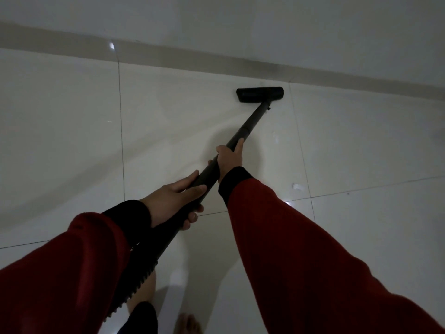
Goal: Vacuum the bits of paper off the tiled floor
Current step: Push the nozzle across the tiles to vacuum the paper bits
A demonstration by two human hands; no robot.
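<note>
— Left hand (178, 201): how is it placed?

— It is seen wrapped round the dark, matte plastic vacuum tube (240, 138) low on its length, fingers curled beneath and thumb laid along the top. Just below it the ribbed black hose (142, 273) is seen running back toward the body.

— And the right hand (230, 157)?

— It is closed round the same tube further up, the forefinger stretched along it. Both red sleeves with black cuffs (289, 237) are extended forward.

— Where is the suction end held?

— The flat black rectangular floor nozzle (260, 94) is set on the glossy cream tiled floor (72, 141), near the grey skirting strip (168, 53) at the foot of the wall.

— What is judged done?

— No scraps can be made out on the tiles left of the tube or around the nozzle, so that stretch is judged finished, though the dim light leaves this uncertain.

— What is left?

— To the right, a small white paper bit (274, 135) is seen beside the tube, and a crumpled white paper scrap (296, 186) lies nearer the right sleeve. Neither is touched by the nozzle; both remain to be picked up.
</note>
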